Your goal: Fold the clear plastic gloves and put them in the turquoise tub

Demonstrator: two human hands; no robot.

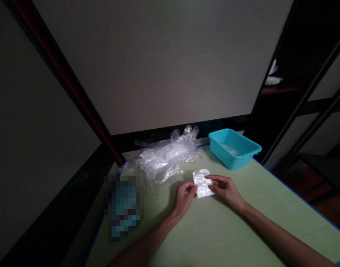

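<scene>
A small, shiny, wrinkled square, which looks like a folded plastic glove [202, 182], is between my hands just above or on the table. My left hand [184, 196] pinches its left edge with thumb and curled fingers. From the other side, my right hand [225, 188] grips its right edge, thumb below and forefinger reaching over the top. Beyond my left hand lies a loose heap of clear disposable plastic gloves [166, 155], several finger shapes sticking up at its back. A turquoise plastic basin [236, 161] stands farther back to the right, with some clear plastic inside.
The pale green table [259, 211] has a blue edge and meets a cabinet with light panels [170, 66]. A blurred-out bluish object [125, 207] lies at the table's left side. Dark shelving [281, 90] with white items and a dark seat [325, 168] are on the right.
</scene>
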